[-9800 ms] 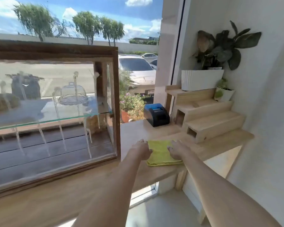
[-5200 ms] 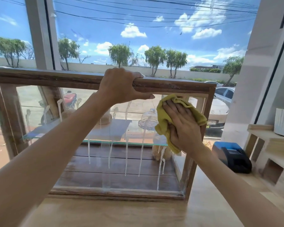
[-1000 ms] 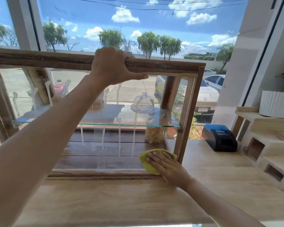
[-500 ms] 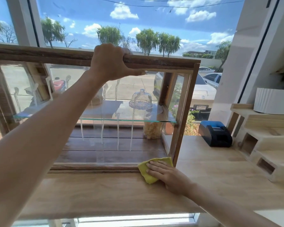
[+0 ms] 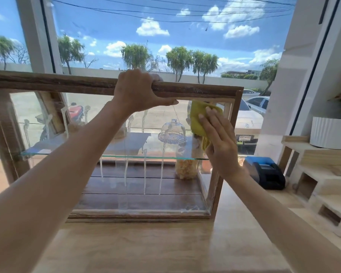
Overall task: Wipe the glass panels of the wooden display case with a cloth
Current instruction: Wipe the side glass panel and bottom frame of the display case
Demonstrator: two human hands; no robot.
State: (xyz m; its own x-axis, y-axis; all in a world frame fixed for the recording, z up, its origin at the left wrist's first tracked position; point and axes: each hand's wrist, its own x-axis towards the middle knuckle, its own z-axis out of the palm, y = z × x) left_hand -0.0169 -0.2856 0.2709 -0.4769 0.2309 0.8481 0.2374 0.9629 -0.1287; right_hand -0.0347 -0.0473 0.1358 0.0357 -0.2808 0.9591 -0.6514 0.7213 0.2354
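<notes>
Your left hand (image 5: 138, 89) grips the case (image 5: 185, 91) top rail; your right hand (image 5: 219, 138) lies flat, pressing the cloth (image 5: 197, 117) against the glass (image 5: 106, 146) at its upper right corner.

One display case (image 5: 197, 92), one cloth (image 5: 198, 117), two hands (image 5: 138, 91).

A black and blue printer (image 5: 264, 172) is set on the light wooden worktop (image 5: 156, 247), beside stepped wooden shelves (image 5: 327, 186). A white ribbed planter (image 5: 331, 133) is placed on the top step. Parked cars (image 5: 252, 113) are seen outside.
</notes>
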